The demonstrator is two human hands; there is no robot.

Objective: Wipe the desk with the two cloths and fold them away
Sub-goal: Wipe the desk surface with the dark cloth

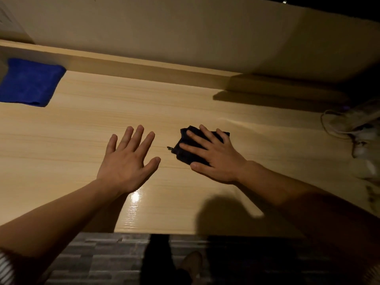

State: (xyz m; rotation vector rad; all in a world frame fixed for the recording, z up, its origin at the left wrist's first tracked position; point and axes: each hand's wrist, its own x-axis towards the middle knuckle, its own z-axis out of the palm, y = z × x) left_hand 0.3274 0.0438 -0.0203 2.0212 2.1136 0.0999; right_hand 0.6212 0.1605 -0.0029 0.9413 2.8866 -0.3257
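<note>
A small dark cloth (186, 152), folded into a compact square, lies near the middle of the light wooden desk (82, 124). My right hand (213, 157) presses flat on top of it with fingers spread, covering most of it. My left hand (127, 159) is open just left of the cloth, fingers apart, holding nothing and hovering at or just over the desk. A folded blue cloth (30, 83) rests at the far left against the desk's raised back ledge, well away from both hands.
White cables and a power strip (362, 138) lie in a heap at the desk's right edge. A wall rises behind the back ledge (144, 66). The desk's front edge runs below my forearms, with grey flooring and a foot (191, 262) beneath.
</note>
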